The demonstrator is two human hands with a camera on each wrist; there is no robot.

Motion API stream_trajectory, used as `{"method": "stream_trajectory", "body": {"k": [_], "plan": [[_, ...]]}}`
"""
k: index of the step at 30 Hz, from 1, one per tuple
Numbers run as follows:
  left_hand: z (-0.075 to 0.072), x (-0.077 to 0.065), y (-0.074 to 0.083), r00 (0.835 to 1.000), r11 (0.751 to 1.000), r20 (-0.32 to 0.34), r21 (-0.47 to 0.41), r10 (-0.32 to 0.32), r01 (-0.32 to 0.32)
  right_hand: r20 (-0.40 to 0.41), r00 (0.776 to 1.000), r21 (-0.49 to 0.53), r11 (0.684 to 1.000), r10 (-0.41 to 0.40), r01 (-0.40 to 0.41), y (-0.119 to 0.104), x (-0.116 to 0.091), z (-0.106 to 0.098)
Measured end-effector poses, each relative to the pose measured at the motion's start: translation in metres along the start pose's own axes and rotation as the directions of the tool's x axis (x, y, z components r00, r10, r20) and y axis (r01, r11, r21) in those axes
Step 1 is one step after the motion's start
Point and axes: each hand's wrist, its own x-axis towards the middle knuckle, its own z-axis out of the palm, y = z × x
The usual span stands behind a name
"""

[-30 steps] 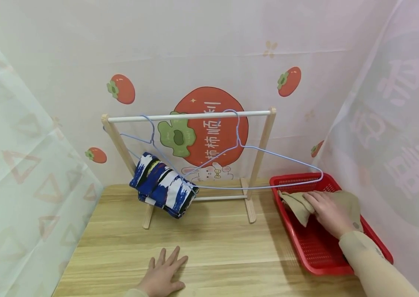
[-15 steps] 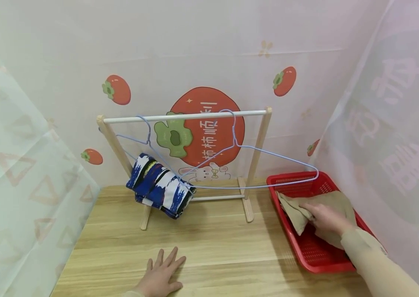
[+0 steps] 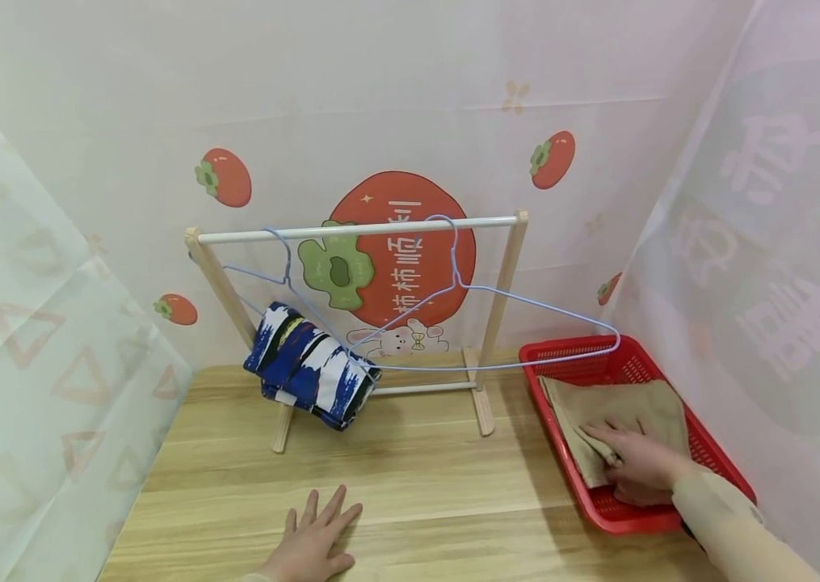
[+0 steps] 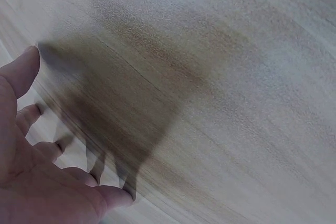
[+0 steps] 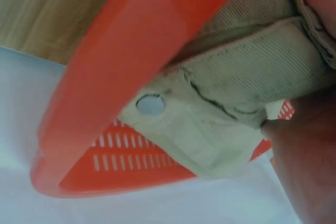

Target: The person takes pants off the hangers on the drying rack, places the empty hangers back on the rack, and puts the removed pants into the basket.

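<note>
My right hand (image 3: 638, 461) is inside the red basket (image 3: 620, 527), gripping a fold of khaki pants (image 3: 645, 404). In the right wrist view the thumb (image 5: 294, 145) presses against the waistband (image 5: 252, 72), and a round metal button (image 5: 151, 104) shows beside it. The rest of the pants lies spread in the basket. My left hand (image 3: 308, 543) rests on the wooden table with fingers spread; the left wrist view shows its fingertips against the wood, holding nothing.
A wooden rack with a white rail (image 3: 359, 229) stands at the back. A folded blue, white and black patterned garment (image 3: 315, 368) hangs on its left blue hanger (image 3: 288, 267). Another blue hanger (image 3: 540, 301) holds nothing and reaches over the basket's far edge. Printed sheets surround the table.
My right hand has moved toward the front of the basket and taken a fold of the pants, which now lie flatter and closer to the near side. My left hand stays put.
</note>
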Motion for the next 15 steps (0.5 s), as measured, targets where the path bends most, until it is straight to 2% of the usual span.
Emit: {"method": "stream_trajectory", "body": {"k": [8, 15], "plan": [[0.0003, -0.0013, -0.0024, 1.000, 1.000, 0.005, -0.015, 0.001, -0.001, 0.089, 0.996, -0.141, 0.990, 0.021, -0.008, -0.0016, -0.0013, 0.0047], [-0.0010, -0.0010, 0.0000, 1.000, 1.000, 0.006, -0.004, 0.004, -0.004, 0.243, 0.963, -0.127, 0.988, 0.114, -0.085, -0.0012, 0.0062, 0.0069]]}}
